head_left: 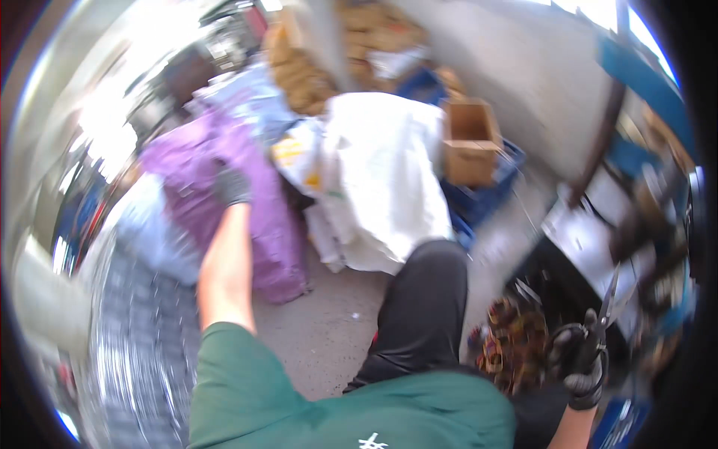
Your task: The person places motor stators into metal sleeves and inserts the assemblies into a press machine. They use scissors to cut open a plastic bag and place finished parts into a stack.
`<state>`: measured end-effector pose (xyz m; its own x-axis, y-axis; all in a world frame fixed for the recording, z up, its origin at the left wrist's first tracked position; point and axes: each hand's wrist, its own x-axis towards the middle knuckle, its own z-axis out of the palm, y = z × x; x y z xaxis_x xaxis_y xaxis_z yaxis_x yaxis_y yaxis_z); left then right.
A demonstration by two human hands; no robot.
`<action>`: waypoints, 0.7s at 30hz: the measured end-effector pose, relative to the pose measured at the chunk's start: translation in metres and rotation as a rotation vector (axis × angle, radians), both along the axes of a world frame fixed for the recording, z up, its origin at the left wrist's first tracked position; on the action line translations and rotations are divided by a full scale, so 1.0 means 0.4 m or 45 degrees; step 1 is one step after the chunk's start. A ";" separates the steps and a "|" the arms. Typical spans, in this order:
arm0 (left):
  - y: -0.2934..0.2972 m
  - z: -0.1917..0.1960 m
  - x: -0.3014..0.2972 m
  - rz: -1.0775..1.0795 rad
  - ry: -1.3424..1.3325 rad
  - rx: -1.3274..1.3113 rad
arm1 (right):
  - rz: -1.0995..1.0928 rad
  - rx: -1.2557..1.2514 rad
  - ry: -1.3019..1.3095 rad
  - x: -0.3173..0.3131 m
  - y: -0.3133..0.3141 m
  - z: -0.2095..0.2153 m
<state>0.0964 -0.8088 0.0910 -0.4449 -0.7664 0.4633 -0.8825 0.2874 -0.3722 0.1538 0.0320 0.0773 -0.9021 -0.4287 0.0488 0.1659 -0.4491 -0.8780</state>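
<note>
My left hand, in a dark grey glove, reaches out to the upper part of a purple sack and touches it. Motion smears its fingers, so whether they grip the sack cannot be made out. Low on the right, my right hand, also gloved, is closed on a pair of scissors. The metal blades point up and stand slightly apart, away from the sack.
A white sack stands right of the purple one, beside an open cardboard box and blue crates. Wrapped stacked goods fill the left side. A patterned brown heap lies near my right hand.
</note>
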 end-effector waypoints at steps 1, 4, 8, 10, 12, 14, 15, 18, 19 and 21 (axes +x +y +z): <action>0.016 0.060 0.036 -0.072 -0.213 -0.031 | 0.133 -0.108 0.038 -0.040 -0.055 0.007; 0.041 0.161 0.139 -0.360 0.447 0.081 | 0.356 -0.074 -0.120 -0.138 -0.210 0.051; -0.029 0.216 0.276 -0.480 0.386 -0.036 | 0.658 0.120 -0.117 -0.246 -0.484 0.138; -0.030 0.285 0.287 -0.410 0.078 0.135 | 0.751 0.390 0.122 -0.301 -0.618 0.175; -0.047 0.351 0.317 -0.433 0.082 0.115 | 0.855 0.509 0.239 -0.342 -0.736 0.196; -0.078 0.402 0.357 -0.564 0.253 0.143 | 0.882 0.673 0.434 -0.362 -0.842 0.216; -0.116 0.419 0.399 -0.534 0.250 0.138 | 0.927 0.639 0.500 -0.371 -0.904 0.203; -0.184 0.432 0.458 -0.640 0.795 -0.274 | 0.956 0.843 0.883 -0.357 -1.049 0.247; -0.171 0.434 0.460 -0.364 0.924 -0.408 | 0.888 0.941 1.217 -0.360 -1.095 0.263; -0.186 0.424 0.461 -0.073 1.030 -0.536 | 0.831 0.918 1.459 -0.353 -1.180 0.283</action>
